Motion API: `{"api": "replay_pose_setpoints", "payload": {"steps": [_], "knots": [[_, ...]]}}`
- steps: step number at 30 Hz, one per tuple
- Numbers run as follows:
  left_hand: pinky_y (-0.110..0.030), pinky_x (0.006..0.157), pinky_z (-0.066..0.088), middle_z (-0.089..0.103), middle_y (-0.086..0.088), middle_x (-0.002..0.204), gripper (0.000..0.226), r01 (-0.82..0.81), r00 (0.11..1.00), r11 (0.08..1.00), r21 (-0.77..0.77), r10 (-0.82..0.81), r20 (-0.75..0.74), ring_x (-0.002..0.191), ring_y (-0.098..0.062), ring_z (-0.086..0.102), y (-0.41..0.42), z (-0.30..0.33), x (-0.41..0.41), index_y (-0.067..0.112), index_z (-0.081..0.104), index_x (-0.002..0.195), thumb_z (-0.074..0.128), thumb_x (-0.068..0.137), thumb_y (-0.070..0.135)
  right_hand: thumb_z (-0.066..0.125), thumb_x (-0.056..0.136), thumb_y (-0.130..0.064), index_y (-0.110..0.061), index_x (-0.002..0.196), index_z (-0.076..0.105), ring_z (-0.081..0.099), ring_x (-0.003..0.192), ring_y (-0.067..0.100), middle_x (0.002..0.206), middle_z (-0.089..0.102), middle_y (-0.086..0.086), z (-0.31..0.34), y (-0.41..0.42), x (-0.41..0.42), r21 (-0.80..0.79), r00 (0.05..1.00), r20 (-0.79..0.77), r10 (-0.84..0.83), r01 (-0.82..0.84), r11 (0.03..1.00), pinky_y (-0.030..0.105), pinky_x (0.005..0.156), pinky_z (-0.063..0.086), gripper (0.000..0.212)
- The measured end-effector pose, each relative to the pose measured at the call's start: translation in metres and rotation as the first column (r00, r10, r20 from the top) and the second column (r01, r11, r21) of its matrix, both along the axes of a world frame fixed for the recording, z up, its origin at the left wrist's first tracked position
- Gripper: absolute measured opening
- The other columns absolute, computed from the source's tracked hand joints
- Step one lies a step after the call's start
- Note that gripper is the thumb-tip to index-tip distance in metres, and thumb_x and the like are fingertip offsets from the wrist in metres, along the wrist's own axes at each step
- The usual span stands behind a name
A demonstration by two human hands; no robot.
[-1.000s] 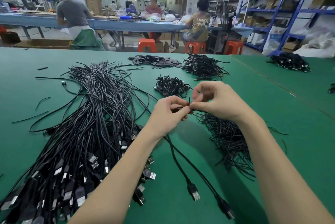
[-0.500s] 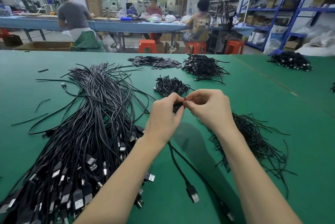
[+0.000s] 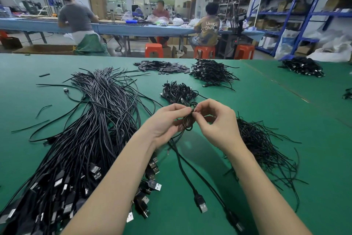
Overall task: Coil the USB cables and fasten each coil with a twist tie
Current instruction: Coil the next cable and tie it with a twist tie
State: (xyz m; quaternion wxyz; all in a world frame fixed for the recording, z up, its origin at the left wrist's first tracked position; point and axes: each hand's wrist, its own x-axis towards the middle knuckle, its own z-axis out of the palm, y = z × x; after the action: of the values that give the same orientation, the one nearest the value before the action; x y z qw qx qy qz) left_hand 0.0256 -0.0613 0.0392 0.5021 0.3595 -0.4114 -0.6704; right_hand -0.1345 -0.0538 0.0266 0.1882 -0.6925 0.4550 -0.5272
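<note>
A: Item one, largest?
B: Desk (image 3: 266,112), green, far edge running under the orange stools; bare surface lies to the right of the hands and near the front edge between the forearms.
A: Stock on it?
B: Loose USB cables (image 3: 91,130), big sheaf at left, plugs toward the viewer. Twist ties (image 3: 266,145), black heap, just right of the right wrist. Finished coils (image 3: 179,92), small pile beyond the hands.
A: Hands?
B: Both raised above the desk, forearms converging. Left hand (image 3: 167,124), fingers curled, gripping the coil (image 3: 188,118). Right hand (image 3: 217,124), thumb and forefinger pinching at the coil's top; other fingers loosely bent.
A: Tails?
B: Two plug ends trail toward the viewer.
</note>
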Motion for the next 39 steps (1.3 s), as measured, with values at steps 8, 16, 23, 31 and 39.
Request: {"api": "replay_pose_setpoints", "payload": {"steps": [8,16,23,31,39], "knots": [[-0.018,0.077,0.053,0.077,-0.004,0.096,0.031,-0.009,0.985,0.885,-0.465,0.089,0.150,0.087,-0.012,0.071,0.000,-0.001,0.001,0.017,0.064,0.104,0.079,0.079,0.005,0.065,0.077,0.009,0.009,0.088,0.066,0.058,0.059,0.015,0.078,0.062,0.015,0.010,0.001,-0.011,0.161,0.078,0.959,-0.274,-0.942,0.295,0.013,0.056,0.052,0.011],[-0.021,0.073,0.056,0.076,-0.004,0.099,0.020,-0.041,0.996,0.991,-0.129,0.051,0.077,0.088,-0.015,0.071,0.005,-0.021,-0.012,0.014,0.071,0.102,0.076,0.083,0.016,0.072,0.086,-0.005,-0.006,0.090,0.068,0.064,0.057,0.011,0.080,0.070,0.008,0.013,-0.004,-0.015,0.529,0.643,0.763,-0.065,-0.564,0.634,0.018,0.052,0.053,0.006],[-0.025,0.062,0.055,0.070,-0.001,0.080,0.023,-0.025,0.999,1.000,0.005,0.025,-0.043,0.065,-0.013,0.064,0.005,-0.020,-0.009,0.020,0.070,0.097,0.079,0.076,0.021,0.075,0.087,-0.016,-0.036,0.098,0.067,0.067,0.077,0.006,0.103,0.068,-0.022,0.001,-0.004,-0.022,-0.028,0.983,-0.182,0.014,-0.020,0.999,0.018,0.067,0.049,0.023],[-0.025,0.069,0.055,0.069,0.001,0.085,0.037,0.021,1.000,1.000,-0.014,-0.021,0.003,0.073,-0.014,0.062,0.005,-0.019,-0.007,0.018,0.071,0.105,0.079,0.069,0.024,0.076,0.089,-0.026,-0.026,0.085,0.074,0.063,0.067,0.003,0.075,0.070,-0.018,0.000,-0.007,-0.016,-0.069,0.993,-0.109,-0.048,0.041,0.997,0.018,0.061,0.048,0.005],[-0.024,0.076,0.053,0.072,-0.002,0.094,0.035,0.043,0.998,0.989,-0.139,-0.038,0.043,0.086,-0.014,0.067,0.006,-0.017,-0.006,0.014,0.068,0.107,0.074,0.074,0.019,0.076,0.083,-0.011,-0.006,0.080,0.069,0.059,0.053,0.008,0.074,0.065,0.004,0.012,0.000,-0.013,0.549,0.584,0.804,-0.112,-0.657,0.518,0.013,0.043,0.048,0.009]]}}
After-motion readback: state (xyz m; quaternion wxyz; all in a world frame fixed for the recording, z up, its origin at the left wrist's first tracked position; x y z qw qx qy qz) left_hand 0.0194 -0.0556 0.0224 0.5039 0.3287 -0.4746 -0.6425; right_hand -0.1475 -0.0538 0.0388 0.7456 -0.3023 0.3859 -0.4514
